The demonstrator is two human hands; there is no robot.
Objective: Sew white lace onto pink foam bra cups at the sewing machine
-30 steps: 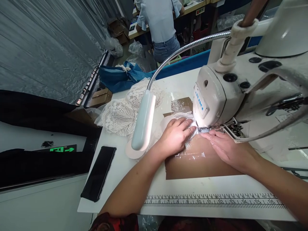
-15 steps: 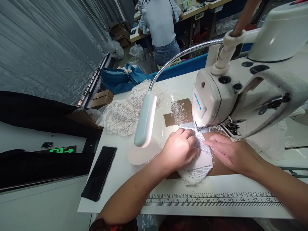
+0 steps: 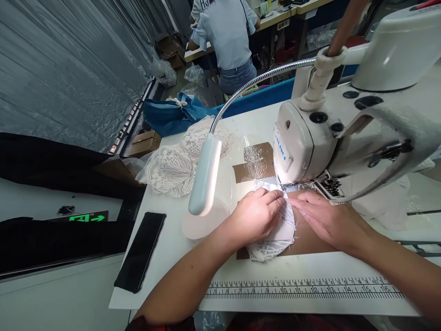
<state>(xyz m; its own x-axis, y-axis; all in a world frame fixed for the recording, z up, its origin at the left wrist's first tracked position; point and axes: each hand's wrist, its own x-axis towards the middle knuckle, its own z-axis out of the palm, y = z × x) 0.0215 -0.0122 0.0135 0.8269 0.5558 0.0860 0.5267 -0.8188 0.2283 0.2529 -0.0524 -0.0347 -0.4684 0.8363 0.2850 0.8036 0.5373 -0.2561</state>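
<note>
A white lace piece (image 3: 286, 220) with a smooth pale backing lies under the needle area of a white sewing machine (image 3: 296, 142). My left hand (image 3: 260, 214) rests on top of the lace, fingers bent and close together, pressing it down near the needle. At the lace's right edge is my right hand (image 3: 320, 216), its thumb and fingers pinched together at the fabric border. The lace's lower end, with frayed threads, lies over a brown sheet (image 3: 310, 239) on the table. The needle tip is too small to make out.
A lamp (image 3: 205, 177) on a bent metal neck hangs left of my hands. Lace pieces (image 3: 170, 170), a pale round piece (image 3: 203, 223) and a black phone (image 3: 140, 252) lie on the left. A printed ruler (image 3: 303, 289) runs along the front edge. A person (image 3: 227, 37) sits beyond.
The lace has turned slightly, its lower end shifting left and up. My left fingers have moved a little right, nearer the right hand. The view has shifted slightly.
</note>
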